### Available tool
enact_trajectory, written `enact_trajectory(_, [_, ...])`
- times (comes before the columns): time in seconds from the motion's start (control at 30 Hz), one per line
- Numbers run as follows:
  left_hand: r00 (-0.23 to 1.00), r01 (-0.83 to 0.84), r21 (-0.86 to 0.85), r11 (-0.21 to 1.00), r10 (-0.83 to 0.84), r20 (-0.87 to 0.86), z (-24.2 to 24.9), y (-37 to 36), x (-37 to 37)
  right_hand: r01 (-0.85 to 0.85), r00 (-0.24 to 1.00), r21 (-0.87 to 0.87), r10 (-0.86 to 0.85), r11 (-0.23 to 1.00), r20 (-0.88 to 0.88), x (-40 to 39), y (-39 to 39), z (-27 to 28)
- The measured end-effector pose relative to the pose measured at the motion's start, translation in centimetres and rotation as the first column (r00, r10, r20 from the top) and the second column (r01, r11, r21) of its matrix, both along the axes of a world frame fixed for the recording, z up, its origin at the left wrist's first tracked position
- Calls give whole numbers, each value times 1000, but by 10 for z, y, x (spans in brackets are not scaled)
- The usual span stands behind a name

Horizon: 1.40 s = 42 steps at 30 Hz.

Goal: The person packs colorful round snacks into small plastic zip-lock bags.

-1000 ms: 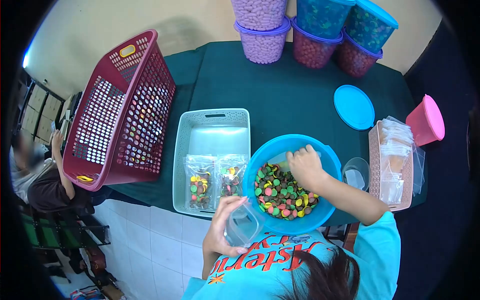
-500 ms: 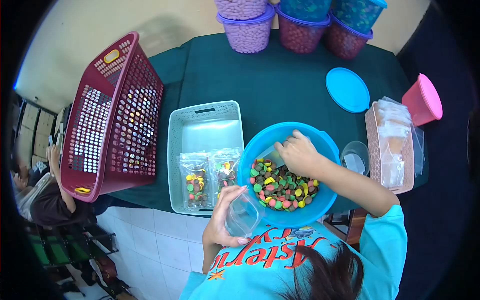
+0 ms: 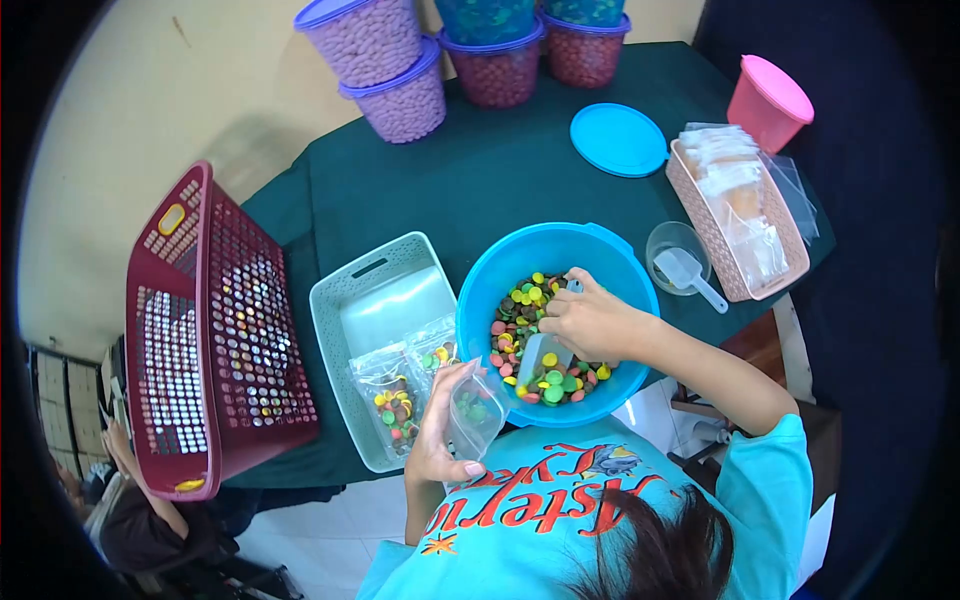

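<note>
My right hand (image 3: 590, 318) grips a translucent scoop (image 3: 542, 362) inside the blue basin (image 3: 640, 290). Green, yellow and pink candies lie in and around the scoop, over a heap of colored candies (image 3: 515, 320). My left hand (image 3: 435, 435) holds a clear plastic pouch (image 3: 475, 412) with its mouth open, just beside the basin's near-left rim. Left of it, a pale green tray (image 3: 335, 310) carries two filled clear pouches, one of them (image 3: 390, 400) showing brown, yellow, green and pink candies.
A maroon basket (image 3: 250, 320) stands at left, a person (image 3: 150, 510) beyond it. Lidded tubs (image 3: 400, 100) line the back. On the right are a blue lid (image 3: 618, 140), a pink tub (image 3: 770, 105), a pink tray (image 3: 735, 285) of empty pouches, and a clear bowl (image 3: 665, 240) with another scoop (image 3: 685, 270).
The view has shifted and turned. My right hand has moved from the basin's far side toward its near side, and the scoop now carries candies. My left hand still holds the pouch.
</note>
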<state>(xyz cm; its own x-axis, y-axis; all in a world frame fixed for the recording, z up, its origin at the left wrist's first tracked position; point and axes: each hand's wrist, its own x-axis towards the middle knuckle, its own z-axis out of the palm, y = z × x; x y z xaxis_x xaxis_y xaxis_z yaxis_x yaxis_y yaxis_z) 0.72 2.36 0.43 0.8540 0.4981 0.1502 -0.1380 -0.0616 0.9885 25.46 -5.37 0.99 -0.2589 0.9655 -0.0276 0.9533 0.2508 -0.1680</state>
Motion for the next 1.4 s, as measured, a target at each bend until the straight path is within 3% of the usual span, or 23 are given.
enact_trajectory(0.13, [1000, 19, -56, 998, -18, 7, -2, 5, 1, 85, 991, 43, -89, 995, 99, -1, -26, 10])
enact_trajectory(0.27, [991, 134, -137, 981, -136, -5, 5, 15, 3, 212, 975, -65, -206, 975, 83, 1, -40, 20])
enact_trajectory(0.33, [989, 146, -58, 988, -143, 44, 7, 17, 9, 243, 968, -122, -233, 962, 90, 1, -36, 24])
enact_trajectory(0.4, [987, 158, -20, 987, -157, 35, 14, 17, 12, 265, 960, -332, -280, 905, 3, 0, -31, 28])
enact_trajectory(0.47, [986, 158, -19, 987, -157, 59, 15, 19, 12, 238, 961, -342, -272, 909, -54, 2, -30, 29])
enact_trajectory(0.53, [985, 171, 102, 980, -172, -7, 16, 21, 11, 173, 943, -396, -267, 902, -197, 6, -26, 26])
enact_trajectory(0.6, [990, 137, 121, 983, -135, -26, 19, 23, 9, 127, 951, -413, -230, 902, -208, 11, -20, 31])
enact_trajectory(0.67, [998, 52, 299, 953, -40, -46, 20, 23, 8, 152, 930, -423, -274, 893, -245, 18, -14, 35])
enact_trajectory(0.7, [998, -9, 294, 956, 26, -55, 26, 21, 7, 151, 925, -284, -237, 947, -297, 23, -14, 34])
enact_trajectory(0.8, [988, -104, 313, 944, 135, -80, 26, 16, 8, 150, 934, -347, -248, 926, -258, 31, 0, 70])
enact_trajectory(1.0, [930, -264, 421, 868, 345, -127, 37, 1, 19, 49, 968, -142, -82, 989, -237, 40, 29, 112])
enact_trajectory(1.1, [895, -327, 500, 802, 433, -107, 40, -9, 28, -15, 1000, 0, 15, 1000, -11, 23, 39, 132])
enact_trajectory(1.13, [888, -346, 522, 779, 452, -87, 41, -14, 31, -42, 999, -6, 41, 999, -18, 14, 40, 135])
enact_trajectory(1.2, [863, -376, 521, 766, 494, -105, 45, -22, 37, -137, 974, 148, 105, 980, 201, -4, 38, 139])
enact_trajectory(1.3, [839, -439, 491, 752, 539, -76, 46, -30, 39, -280, 941, 252, 213, 926, 261, -22, 33, 146])
enact_trajectory(1.4, [806, -467, 510, 723, 584, -90, 47, -37, 38, -350, 924, 236, 293, 907, 245, -24, 28, 154])
